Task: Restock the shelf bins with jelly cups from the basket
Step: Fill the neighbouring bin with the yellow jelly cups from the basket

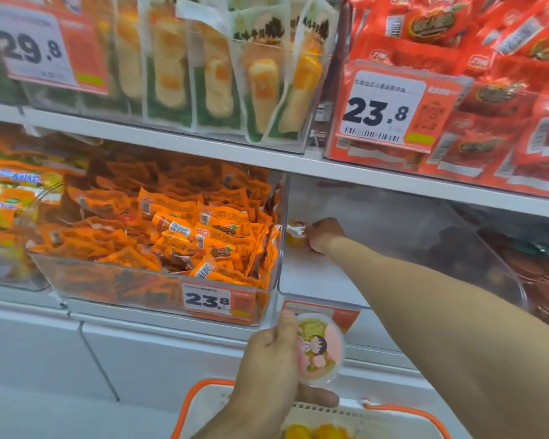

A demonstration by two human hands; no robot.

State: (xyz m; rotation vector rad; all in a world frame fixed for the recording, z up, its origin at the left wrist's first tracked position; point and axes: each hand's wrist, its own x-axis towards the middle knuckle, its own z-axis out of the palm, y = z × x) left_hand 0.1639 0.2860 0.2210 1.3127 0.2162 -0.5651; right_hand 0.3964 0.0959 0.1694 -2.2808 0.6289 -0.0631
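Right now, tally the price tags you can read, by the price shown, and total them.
29.8 tags: 1, upper left
23.8 tags: 2, one on the red packs, one on the bin of orange packs
Total: 3
A fourth tag, behind the cup held in the left hand, is hidden, so I left it out.

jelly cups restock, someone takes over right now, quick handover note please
Right hand: reached deep into the clear bin, fingers round an orange jelly cup at its back left corner.
Left hand: grips a pink-lidded jelly cup in front of the bin, above the basket.
Done: only that one orange cup shows in the bin.
Left: let go of it, place the pink-lidded cup, then move over the yellow cups in the basket.
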